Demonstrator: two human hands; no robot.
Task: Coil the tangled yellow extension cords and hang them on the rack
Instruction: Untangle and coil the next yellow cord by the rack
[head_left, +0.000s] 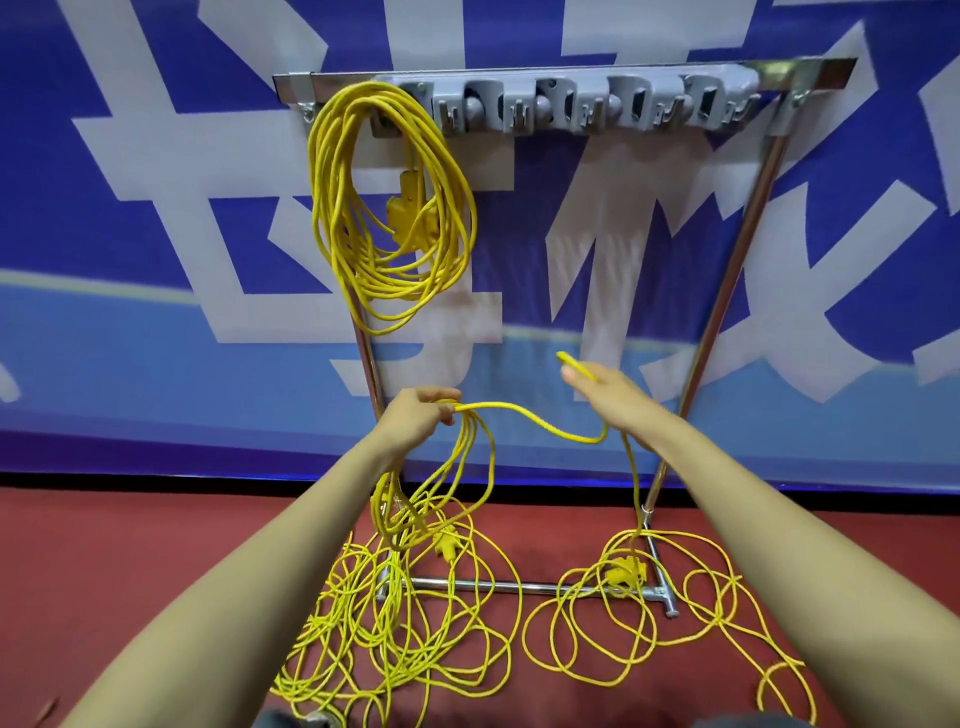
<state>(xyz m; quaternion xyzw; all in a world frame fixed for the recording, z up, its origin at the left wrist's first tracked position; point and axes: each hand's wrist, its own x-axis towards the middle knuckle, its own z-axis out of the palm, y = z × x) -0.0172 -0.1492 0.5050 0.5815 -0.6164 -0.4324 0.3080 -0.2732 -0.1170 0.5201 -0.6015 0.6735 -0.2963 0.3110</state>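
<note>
Yellow cord (540, 422) runs between the two hands in front of the rack (727, 280), in the lower half of its frame. The left hand (421, 415), before the rack's left upright, is closed round a bunch of gathered loops (465, 431) that hang from it toward the rack's foot. The right hand (602, 387), before the rack's middle and slightly higher, holds the same cord between thumb and fingers, with a short piece showing past the fingertips. The span between the hands sags in a shallow curve, its long axis roughly level and parallel to the rack's top. From the right hand the cord drops straight down to a loose pile (621, 571) on the red floor (156, 571) round the rack's right foot. A denser tangle (384, 613) lies at the rack's left foot, under the left hand; whether the two heaps are one cord cannot be told. One coil (408, 208) hangs at the left end of the grey hook bar (587, 104) along the rack's top, and the hooks to its right are bare. Judged from this layout, the coming move is a further loop. The free length lies below the right hand, so that hand would draw cord up and carry it leftward to the left hand, which is the nearer to the hung coil.
</note>
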